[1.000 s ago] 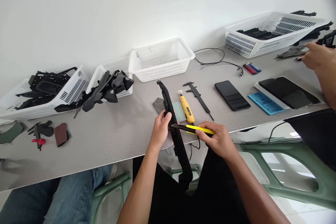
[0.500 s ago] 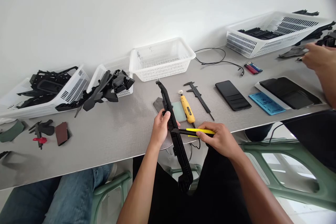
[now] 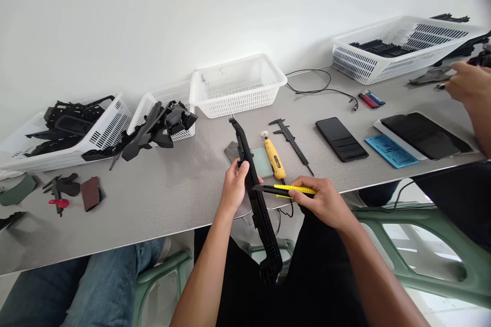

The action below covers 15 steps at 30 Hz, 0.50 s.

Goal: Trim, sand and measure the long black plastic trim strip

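At the center of the frame, our left hand (image 3: 235,183) pinches a long black plastic strip (image 3: 261,212) between thumb and fingers; the strip slants from above the tabletop (image 3: 164,194) past its front edge toward the lower center. Our right hand (image 3: 322,202), closed around a yellow-and-black knife (image 3: 283,190), points the blade leftward at the strip, just below the left thumb. Whether the edge bites or merely hovers, we cannot tell. We judge that light, shallow strokes suit best, directed away from the nearby left fingers; with no hand on the strip's lower end, a firm pinch matters.

A pale green pad (image 3: 263,162) and a yellow power tool (image 3: 275,160) lie close by, the tool's cord (image 3: 292,207) near the knife and a possible snag. A caliper (image 3: 292,142) and phone (image 3: 341,139) lie farther right, a white basket (image 3: 240,104) stands behind, and at upper right a co-worker's hand (image 3: 468,83) is well apart from ours.
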### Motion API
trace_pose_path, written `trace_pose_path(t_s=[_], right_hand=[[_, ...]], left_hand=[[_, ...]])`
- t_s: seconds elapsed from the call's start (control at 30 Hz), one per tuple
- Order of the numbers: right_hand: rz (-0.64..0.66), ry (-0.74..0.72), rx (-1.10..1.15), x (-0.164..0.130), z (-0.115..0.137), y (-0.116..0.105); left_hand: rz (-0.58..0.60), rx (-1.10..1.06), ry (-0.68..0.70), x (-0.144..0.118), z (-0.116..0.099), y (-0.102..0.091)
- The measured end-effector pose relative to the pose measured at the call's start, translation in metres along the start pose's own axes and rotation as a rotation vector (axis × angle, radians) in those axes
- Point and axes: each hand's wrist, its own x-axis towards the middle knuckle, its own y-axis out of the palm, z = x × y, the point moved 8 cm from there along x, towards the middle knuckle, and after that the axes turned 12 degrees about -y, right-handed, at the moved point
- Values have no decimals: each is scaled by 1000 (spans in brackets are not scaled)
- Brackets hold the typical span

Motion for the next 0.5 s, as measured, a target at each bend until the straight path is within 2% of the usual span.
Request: trace_pose_path(t_s=[0.2,0.5], right_hand=[[21,6,9,-1,0,0],[46,4,24,-3,-6,1]], left_hand=[[-82,-142,-19,4,4,-9],[-94,-133,-28,2,1,-9]])
